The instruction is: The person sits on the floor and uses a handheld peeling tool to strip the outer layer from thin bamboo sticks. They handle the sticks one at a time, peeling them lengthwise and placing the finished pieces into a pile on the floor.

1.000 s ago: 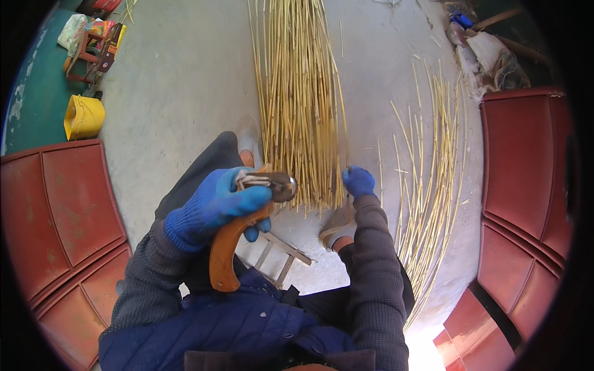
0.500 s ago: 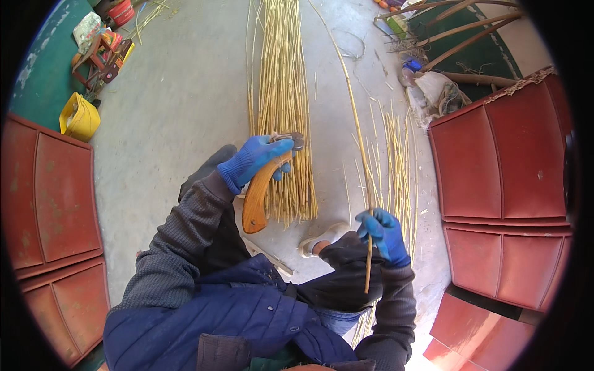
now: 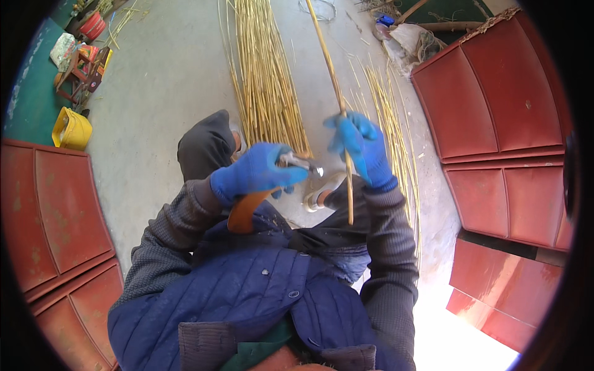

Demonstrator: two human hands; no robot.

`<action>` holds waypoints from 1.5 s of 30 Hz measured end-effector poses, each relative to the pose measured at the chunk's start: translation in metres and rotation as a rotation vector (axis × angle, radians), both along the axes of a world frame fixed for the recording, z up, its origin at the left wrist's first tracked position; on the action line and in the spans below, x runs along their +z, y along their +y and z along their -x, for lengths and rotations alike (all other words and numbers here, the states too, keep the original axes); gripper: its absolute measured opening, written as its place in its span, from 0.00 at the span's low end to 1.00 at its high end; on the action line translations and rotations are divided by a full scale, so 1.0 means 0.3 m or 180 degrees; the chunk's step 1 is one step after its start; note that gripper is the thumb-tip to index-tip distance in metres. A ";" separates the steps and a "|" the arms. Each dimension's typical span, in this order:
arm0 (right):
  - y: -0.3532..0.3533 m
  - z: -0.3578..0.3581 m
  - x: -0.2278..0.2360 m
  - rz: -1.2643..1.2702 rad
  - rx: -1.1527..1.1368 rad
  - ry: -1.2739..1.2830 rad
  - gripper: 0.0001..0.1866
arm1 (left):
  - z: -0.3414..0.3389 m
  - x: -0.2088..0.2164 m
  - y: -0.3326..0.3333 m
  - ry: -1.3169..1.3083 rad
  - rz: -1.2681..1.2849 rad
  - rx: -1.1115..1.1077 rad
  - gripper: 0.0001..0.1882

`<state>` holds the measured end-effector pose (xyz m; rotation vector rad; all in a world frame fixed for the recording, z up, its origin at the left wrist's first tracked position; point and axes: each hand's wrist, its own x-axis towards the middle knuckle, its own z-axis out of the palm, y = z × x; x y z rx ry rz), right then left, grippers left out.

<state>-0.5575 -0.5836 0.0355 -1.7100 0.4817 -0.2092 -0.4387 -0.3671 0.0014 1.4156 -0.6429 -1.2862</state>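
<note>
My left hand [image 3: 257, 170], in a blue glove, is closed around a cutting tool [image 3: 242, 213] with a curved wooden handle. Its short metal head [image 3: 303, 164] sticks out past the fingers toward the right, slightly blurred. In my gloved right hand [image 3: 365, 148] is a long thin cane stalk [image 3: 331, 68], pinched near its lower end. The stalk runs up out of view at the far edge, and its short butt end hangs below the fingers. A small gap separates the tool's metal head from the stalk. Fingers behind the tool are partly hidden.
A thick bundle of cane stalks [image 3: 263, 80] lies on the floor ahead. Looser stalks [image 3: 393, 123] lie to the right. Red padded panels [image 3: 59, 210] flank me on both sides. A yellow bucket [image 3: 73, 130] and a small wooden stool [image 3: 74, 77] stand at the left.
My right hand has risen and come inward with the stalk. The tool in my left hand has turned, its metal head now closer to the stalk. The view has shifted.
</note>
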 end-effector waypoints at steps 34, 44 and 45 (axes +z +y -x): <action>0.263 -0.173 0.030 -0.1042 0.1158 -0.2160 0.26 | -0.018 0.183 0.145 -0.0760 0.0319 0.0033 0.24; 0.080 -0.349 0.287 -0.2256 0.0471 -0.1991 0.26 | 0.032 0.156 0.198 -0.1877 -0.0053 -0.0410 0.23; 0.042 -0.414 0.329 -0.2218 0.0876 -0.2146 0.24 | 0.026 0.167 0.196 -0.1939 -0.0380 -0.0762 0.20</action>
